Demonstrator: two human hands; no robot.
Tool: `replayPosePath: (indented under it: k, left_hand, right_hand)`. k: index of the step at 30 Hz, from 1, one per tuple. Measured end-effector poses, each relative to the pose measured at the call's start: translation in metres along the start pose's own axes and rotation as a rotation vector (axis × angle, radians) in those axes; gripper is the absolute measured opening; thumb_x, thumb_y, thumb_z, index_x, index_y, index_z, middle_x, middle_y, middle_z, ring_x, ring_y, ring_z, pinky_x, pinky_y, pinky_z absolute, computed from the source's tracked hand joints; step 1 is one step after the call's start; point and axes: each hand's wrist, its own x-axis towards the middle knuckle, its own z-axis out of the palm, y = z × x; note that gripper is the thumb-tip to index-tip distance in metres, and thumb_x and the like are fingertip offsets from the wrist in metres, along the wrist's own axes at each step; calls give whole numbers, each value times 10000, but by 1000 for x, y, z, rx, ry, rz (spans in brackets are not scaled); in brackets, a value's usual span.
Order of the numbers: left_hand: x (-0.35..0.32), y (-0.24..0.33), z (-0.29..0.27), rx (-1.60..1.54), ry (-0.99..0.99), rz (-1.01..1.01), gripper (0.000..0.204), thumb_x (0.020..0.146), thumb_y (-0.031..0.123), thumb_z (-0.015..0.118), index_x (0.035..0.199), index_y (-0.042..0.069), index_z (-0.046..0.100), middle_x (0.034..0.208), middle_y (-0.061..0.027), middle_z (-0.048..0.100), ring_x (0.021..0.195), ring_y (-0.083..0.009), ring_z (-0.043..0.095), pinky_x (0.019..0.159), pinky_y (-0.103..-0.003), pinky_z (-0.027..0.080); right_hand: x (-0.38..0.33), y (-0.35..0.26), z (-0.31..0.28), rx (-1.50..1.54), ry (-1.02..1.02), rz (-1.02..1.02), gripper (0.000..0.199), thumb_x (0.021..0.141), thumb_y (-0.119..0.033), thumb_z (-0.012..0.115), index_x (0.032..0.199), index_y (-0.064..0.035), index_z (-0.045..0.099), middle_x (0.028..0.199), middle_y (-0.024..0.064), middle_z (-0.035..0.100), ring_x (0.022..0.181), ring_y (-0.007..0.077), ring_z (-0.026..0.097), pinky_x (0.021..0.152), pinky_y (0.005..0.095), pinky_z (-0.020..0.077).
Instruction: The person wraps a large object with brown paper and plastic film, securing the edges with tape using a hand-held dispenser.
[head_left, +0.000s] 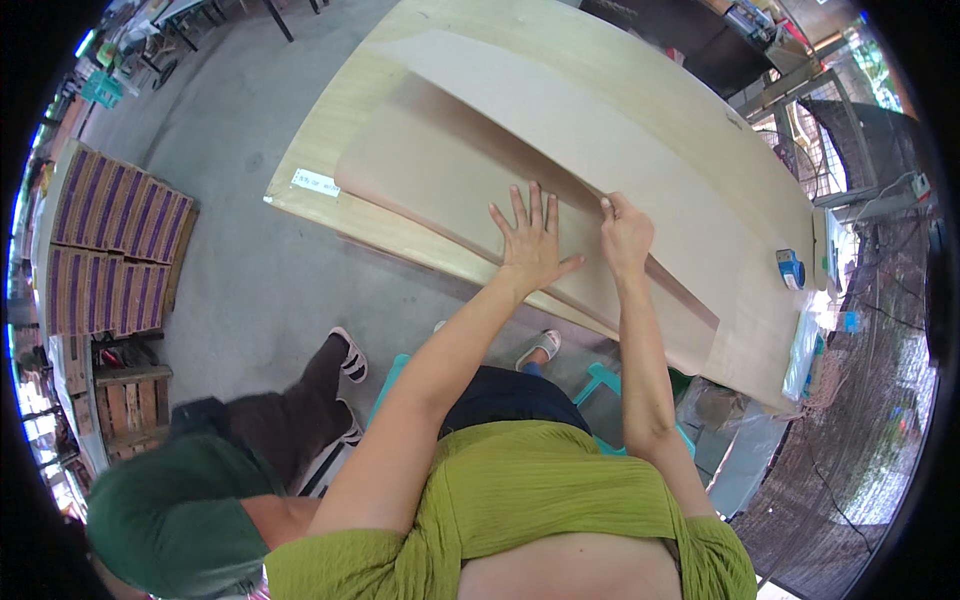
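A large light-brown sheet, paper or thin board, lies on the pale wooden table (310, 135) before me. Its upper layer (560, 125) is raised along a long slanting edge above the lower layer (420, 150). My left hand (533, 245) rests on the lower layer near its front edge, palm down and fingers spread. To the right of it, my right hand (628, 235) is closed on the raised edge of the upper layer, the thumb showing along that edge. Whether the two layers join at the far side I cannot tell.
A blue tape roll (790, 269) sits at the table's right end. A white label (315, 182) is at the left corner. Close on my left is another person in a green top (180, 515). Teal stools (602, 380) stand below the table; purple-striped stacks (115, 240) stand left.
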Motion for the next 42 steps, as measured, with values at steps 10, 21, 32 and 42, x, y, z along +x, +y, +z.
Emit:
replayPosePath:
  k: [10, 21, 32, 42]
  left_hand:
    - [16, -42, 2, 81, -23, 240, 971, 853, 767, 471, 1493, 39, 410, 1545, -280, 317, 1477, -490, 160, 1087, -784, 37]
    - [73, -192, -63, -92, 81, -5, 677, 906, 647, 539, 1300, 105, 629, 1488, -193, 447, 1422, -407, 334, 1132, -648, 221]
    - [-56, -47, 11, -86, 132, 240, 1197, 764, 696, 645, 1519, -115, 193, 1599, -327, 135, 1491, -480, 128, 1204, -572, 119]
    - [-56, 150, 87, -619, 24, 705, 925, 848, 542, 600, 1490, -55, 307, 1578, -290, 238, 1488, -458, 176, 1215, -561, 126]
  right_hand:
    - [-31, 19, 58, 13, 34, -165, 189, 934, -122, 560, 1070, -75, 683, 1125, 178, 692, 1002, 357, 682, 835, 463, 553]
    - [-45, 21, 68, 32, 122, -160, 244, 933, -75, 568, 1148, -62, 684, 1239, 147, 677, 1178, 312, 640, 1007, 446, 508]
    - [-37, 22, 62, 7, 124, -197, 182, 917, -78, 574, 1050, -60, 696, 1158, 150, 704, 1108, 323, 667, 941, 446, 537]
    - [13, 20, 25, -85, -380, -253, 168, 875, -184, 627, 819, -52, 714, 891, 184, 712, 833, 362, 687, 776, 488, 542]
